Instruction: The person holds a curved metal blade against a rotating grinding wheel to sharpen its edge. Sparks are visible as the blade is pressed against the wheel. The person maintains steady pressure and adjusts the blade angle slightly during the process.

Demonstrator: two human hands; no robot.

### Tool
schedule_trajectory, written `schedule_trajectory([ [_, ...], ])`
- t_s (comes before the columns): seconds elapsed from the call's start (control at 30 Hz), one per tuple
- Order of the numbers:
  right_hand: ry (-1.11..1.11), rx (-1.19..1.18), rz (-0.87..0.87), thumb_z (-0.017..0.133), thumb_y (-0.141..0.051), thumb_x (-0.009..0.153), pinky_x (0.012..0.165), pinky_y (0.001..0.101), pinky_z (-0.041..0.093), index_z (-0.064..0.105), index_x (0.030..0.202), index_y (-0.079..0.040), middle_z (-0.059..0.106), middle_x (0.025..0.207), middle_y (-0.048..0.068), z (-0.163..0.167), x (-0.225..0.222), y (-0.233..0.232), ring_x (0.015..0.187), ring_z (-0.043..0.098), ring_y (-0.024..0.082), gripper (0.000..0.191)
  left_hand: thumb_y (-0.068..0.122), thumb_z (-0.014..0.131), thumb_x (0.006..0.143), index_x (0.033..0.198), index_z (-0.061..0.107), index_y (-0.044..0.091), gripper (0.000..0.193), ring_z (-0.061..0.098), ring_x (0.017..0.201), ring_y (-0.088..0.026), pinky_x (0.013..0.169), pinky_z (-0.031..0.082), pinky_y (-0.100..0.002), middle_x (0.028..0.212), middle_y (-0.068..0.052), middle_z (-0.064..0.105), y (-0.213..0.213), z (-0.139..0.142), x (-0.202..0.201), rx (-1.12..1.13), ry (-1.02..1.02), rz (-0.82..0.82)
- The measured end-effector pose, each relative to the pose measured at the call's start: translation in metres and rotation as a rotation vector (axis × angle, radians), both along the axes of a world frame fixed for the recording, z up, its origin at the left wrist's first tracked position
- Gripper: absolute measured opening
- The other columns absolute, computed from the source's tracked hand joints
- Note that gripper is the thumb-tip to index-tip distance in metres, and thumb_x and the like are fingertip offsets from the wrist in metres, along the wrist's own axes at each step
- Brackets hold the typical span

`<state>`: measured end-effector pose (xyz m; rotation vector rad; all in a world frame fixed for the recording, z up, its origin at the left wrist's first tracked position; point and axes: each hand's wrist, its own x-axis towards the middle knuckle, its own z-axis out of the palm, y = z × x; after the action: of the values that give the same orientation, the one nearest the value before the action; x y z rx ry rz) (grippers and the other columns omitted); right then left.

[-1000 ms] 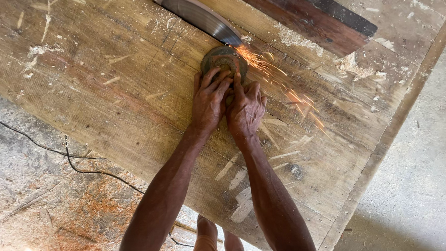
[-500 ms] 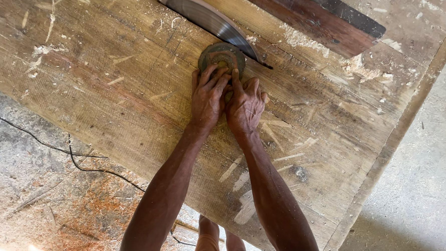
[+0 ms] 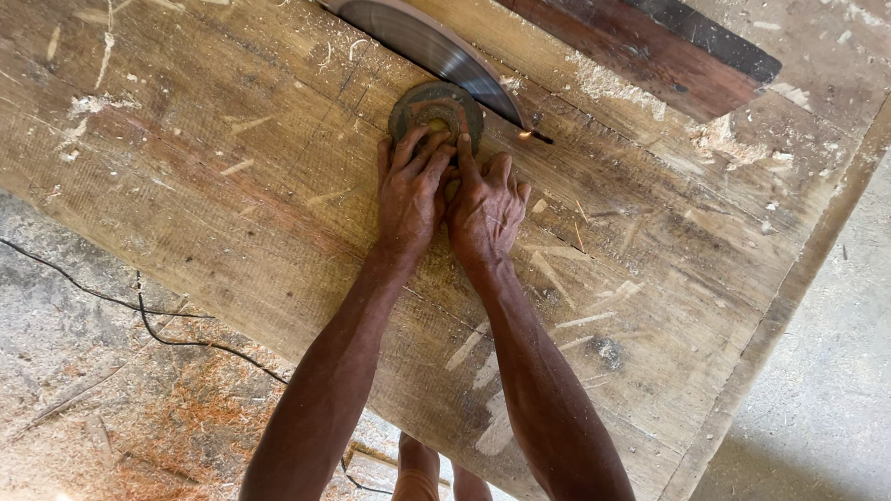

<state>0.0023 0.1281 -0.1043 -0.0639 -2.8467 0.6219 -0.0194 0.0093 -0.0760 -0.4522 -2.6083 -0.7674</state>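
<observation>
Head view: both hands (image 3: 448, 196) press a disc (image 3: 435, 110) on the scuffed wooden table (image 3: 219, 170).

The saw blade (image 3: 424, 44) is blocking passage just beyond the disc (image 3: 434, 110); a dark plank (image 3: 665, 50) is lying farther back; the worktop (image 3: 217, 200) is lying open leftward.

Two hands (image 3: 448, 196), one round disc (image 3: 434, 108), one saw blade (image 3: 425, 41), one wooden table (image 3: 217, 200).

Rough woodworking workshop, worn plank saw table (image 3: 217, 200) littered with wood chips, circular saw blade (image 3: 425, 41) rising through a table slot, dark timber plank (image 3: 635, 43) beyond, sawdust (image 3: 188, 420) and black cable (image 3: 162, 318) on concrete floor (image 3: 839, 418)
</observation>
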Motion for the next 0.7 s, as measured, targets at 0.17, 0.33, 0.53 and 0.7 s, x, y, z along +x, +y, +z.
schedule_trajectory([
  [0.17,-0.009,-0.004,-0.006,0.073,-0.027,0.097,0.079,0.0454,0.045,0.066,0.146,-0.016,0.059,0.093,0.009,0.002,-0.005,-0.007,0.085,0.062,0.023,0.05,0.011,0.076,0.098,0.119,0.073,0.003,0.023,0.056,0.138,-0.03,0.114,0.041,-0.059,0.134,-0.011,0.073,-0.006,0.001,-0.005,0.018,-0.013,0.002],
  [0.33,-0.022,-0.013,0.005,0.077,-0.028,0.093,0.078,0.047,0.045,0.066,0.144,-0.016,0.06,0.094,0.008,0.004,-0.009,-0.011,0.083,0.064,0.022,0.054,0.011,0.078,0.097,0.119,0.073,0.003,0.024,0.056,0.139,-0.028,0.115,0.041,-0.059,0.134,-0.01,0.073,-0.009,0.002,-0.008,0.017,0.011,0.013],
  [0.53,0.007,-0.005,0.013,0.076,-0.029,0.094,0.078,0.0458,0.045,0.067,0.143,-0.018,0.062,0.094,0.007,0.011,-0.013,-0.019,0.083,0.064,0.021,0.051,0.011,0.078,0.096,0.117,0.074,0.003,0.023,0.056,0.137,-0.029,0.113,0.041,-0.059,0.133,-0.011,0.074,-0.016,0.009,-0.012,0.029,-0.005,0.01],
  [0.7,0.021,-0.019,0.0,0.069,-0.027,0.105,0.076,0.044,0.046,0.067,0.144,-0.015,0.062,0.091,0.006,0.007,-0.008,-0.015,0.078,0.061,0.021,0.041,0.011,0.077,0.097,0.119,0.074,0.004,0.024,0.054,0.139,-0.03,0.118,0.038,-0.061,0.133,-0.012,0.073,-0.017,0.005,-0.008,0.005,0.005,-0.015],
])
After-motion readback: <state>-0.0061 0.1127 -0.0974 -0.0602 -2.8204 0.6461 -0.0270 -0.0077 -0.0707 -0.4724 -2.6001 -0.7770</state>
